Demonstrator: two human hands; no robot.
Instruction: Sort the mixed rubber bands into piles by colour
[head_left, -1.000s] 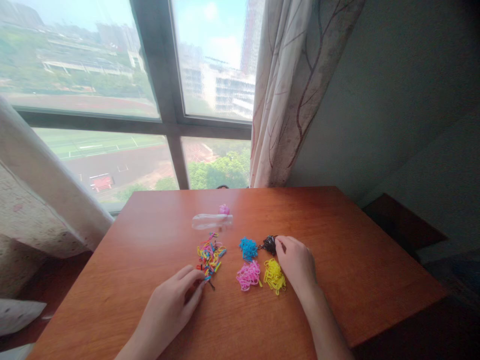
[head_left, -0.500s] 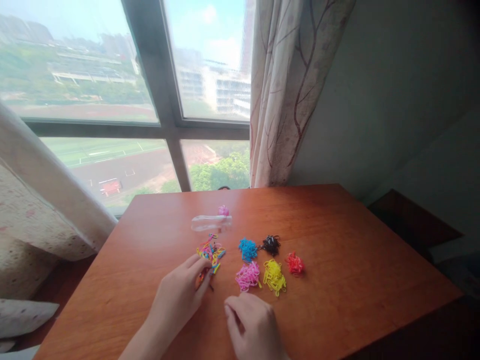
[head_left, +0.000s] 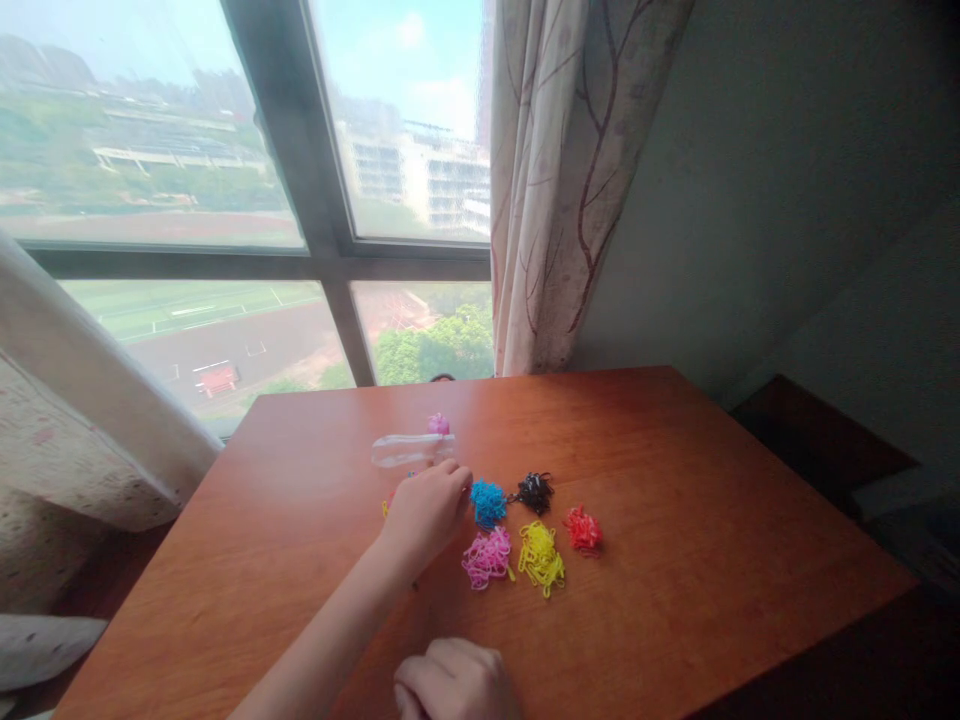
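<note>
My left hand (head_left: 427, 510) reaches over the mixed-colour bands (head_left: 388, 503), mostly hiding them. Its bent fingertips are at the left edge of the blue pile (head_left: 489, 503); what they hold, if anything, is hidden. Near the table's front edge rests my right hand (head_left: 454, 682), fingers curled, with no object visible in it. Between the hands and the right side lie a pink pile (head_left: 487, 558), a yellow pile (head_left: 541, 558), a black pile (head_left: 535, 492) and a red pile (head_left: 583, 531) of small bands.
A clear plastic item (head_left: 409, 450) lies behind my left hand, beside a small pink-purple object (head_left: 438, 424). The brown wooden table (head_left: 675, 480) stands against a window with curtains (head_left: 536, 200).
My left hand has moved right and forward from the mixed bands to the blue pile. My right hand has drawn back towards the front edge and a little left.
</note>
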